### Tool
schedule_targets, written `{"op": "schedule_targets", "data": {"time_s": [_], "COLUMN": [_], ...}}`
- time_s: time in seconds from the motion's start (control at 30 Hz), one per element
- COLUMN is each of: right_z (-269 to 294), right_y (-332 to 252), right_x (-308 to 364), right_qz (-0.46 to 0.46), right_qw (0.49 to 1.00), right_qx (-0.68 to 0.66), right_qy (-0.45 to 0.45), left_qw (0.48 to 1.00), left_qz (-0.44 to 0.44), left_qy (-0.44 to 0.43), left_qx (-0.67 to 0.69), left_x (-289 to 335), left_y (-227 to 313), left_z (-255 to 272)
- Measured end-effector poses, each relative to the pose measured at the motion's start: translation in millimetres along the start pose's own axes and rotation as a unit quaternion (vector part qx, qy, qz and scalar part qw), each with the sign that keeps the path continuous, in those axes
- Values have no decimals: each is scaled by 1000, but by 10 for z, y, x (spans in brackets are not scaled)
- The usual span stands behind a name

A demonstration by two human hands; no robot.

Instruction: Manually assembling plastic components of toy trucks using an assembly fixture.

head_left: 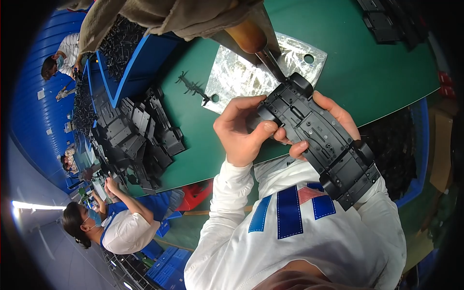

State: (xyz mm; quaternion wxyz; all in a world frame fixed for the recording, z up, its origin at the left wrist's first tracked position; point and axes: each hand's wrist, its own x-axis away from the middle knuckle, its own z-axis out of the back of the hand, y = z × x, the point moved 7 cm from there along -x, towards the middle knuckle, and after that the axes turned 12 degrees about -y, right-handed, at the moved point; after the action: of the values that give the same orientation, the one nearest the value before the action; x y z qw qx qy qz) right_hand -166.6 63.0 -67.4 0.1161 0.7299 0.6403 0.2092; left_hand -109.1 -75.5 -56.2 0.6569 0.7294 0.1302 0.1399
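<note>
A long black plastic toy-car chassis (319, 133) is held tilted in both my hands, just above the near edge of the green table. My left hand (244, 133) grips its far left corner, with thumb and fingers around a rounded wheel arch. Along the chassis's right side curls my right hand (338, 113), one fingertip showing at the left edge. The metal tip of a wooden-handled tool like a soldering iron (247, 37) points down to the chassis's far end; whether they touch I cannot tell. Beneath the tool lies a shiny metal plate (237, 72) with holes.
A thin black branched piece (192, 88) lies left of the plate. Further left are piled black plastic parts (140, 130) and a blue bin (126, 72) of small black pieces. Brown cloth (169, 17) hangs overhead. A co-worker (130, 224) sits at left; a blue crate (421, 150) stands right.
</note>
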Motion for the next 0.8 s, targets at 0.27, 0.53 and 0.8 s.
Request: {"op": "schedule_targets", "data": {"time_s": [0.27,0.53,0.8], "right_z": [-41,-47,-42], "right_y": [5,11,12], "right_x": [-4,0,1], "right_qz": [18,20,10], "right_qw": [1000,999,1000], "right_qx": [13,21,26], "right_qy": [8,16,15], "left_qw": [999,999,999], "left_qz": [-32,-38,-37], "left_qy": [1,11,11], "left_qx": [-7,-20,-20], "left_x": [-17,-13,-16], "left_y": [-2,19,18], "left_z": [18,19,23]}}
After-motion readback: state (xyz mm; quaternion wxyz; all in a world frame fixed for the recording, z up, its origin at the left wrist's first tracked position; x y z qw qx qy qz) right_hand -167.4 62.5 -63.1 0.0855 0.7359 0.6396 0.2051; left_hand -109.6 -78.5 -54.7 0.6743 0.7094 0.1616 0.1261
